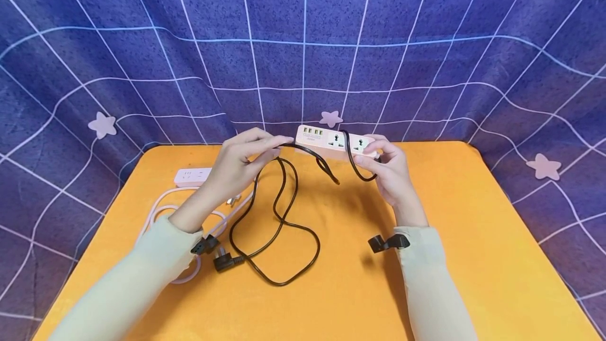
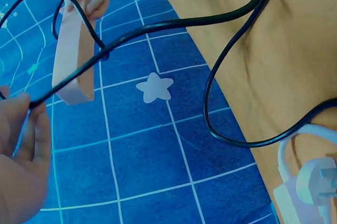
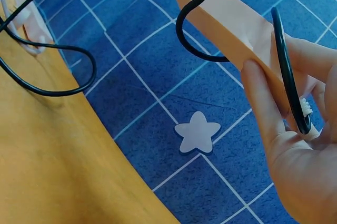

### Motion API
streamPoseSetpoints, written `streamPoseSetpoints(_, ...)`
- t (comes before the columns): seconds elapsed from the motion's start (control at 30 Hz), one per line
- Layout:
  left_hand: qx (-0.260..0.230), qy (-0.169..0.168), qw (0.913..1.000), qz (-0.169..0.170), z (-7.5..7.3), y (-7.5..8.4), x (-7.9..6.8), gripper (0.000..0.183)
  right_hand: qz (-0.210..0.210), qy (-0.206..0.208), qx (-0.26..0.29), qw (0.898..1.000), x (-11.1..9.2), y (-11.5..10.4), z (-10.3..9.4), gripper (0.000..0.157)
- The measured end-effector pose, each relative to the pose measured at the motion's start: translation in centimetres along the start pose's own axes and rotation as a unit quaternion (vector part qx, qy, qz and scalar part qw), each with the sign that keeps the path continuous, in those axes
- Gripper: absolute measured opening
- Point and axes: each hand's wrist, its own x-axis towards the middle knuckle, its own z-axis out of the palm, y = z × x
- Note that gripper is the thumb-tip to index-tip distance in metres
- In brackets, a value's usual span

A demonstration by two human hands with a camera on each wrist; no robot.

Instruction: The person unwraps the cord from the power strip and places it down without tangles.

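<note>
My right hand point(image 1: 393, 172) grips one end of a pale pink power strip point(image 1: 326, 150), held up above the back of the table with its sockets and several USB ports facing up. The strip's black cord point(image 2: 174, 23) leaves the gripped end and loops across the strip. Between thumb and fingertips, my left hand point(image 1: 236, 162) pinches a stretch of that cord near the strip's other end. From there the cord drops onto the table in loose loops, ending in a black plug point(image 1: 224, 262) near my left wrist.
A second, whitish-pink power strip point(image 1: 189, 176) lies at the back left, partly behind my left forearm. Its pale cord point(image 1: 153, 205) coils below it, and a pale plug point(image 2: 316, 182) shows in the left wrist view. A blue grid curtain point(image 1: 303, 67) hangs behind the orange table point(image 1: 341, 288).
</note>
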Motion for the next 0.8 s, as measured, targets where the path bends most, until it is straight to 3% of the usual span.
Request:
streamPoseSetpoints(0.17,-0.031,-0.024,0.9987,0.033,-0.6,0.6,-0.4,0.043,-0.007,0.003,0.002,1.0,0.1,0.1,0.0,0.042)
streamPoseSetpoints(0.37,-0.073,-0.064,0.9944,0.042,-0.9,1.1,-1.1,0.049,-0.012,0.009,0.002,1.0,0.1,0.1,-0.1,0.042)
streamPoseSetpoints(0.8,-0.102,-0.151,0.9791,0.09,-0.8,1.5,-2.1,0.034,0.004,0.019,0.003,1.0,0.1,0.0,-0.2,0.042)
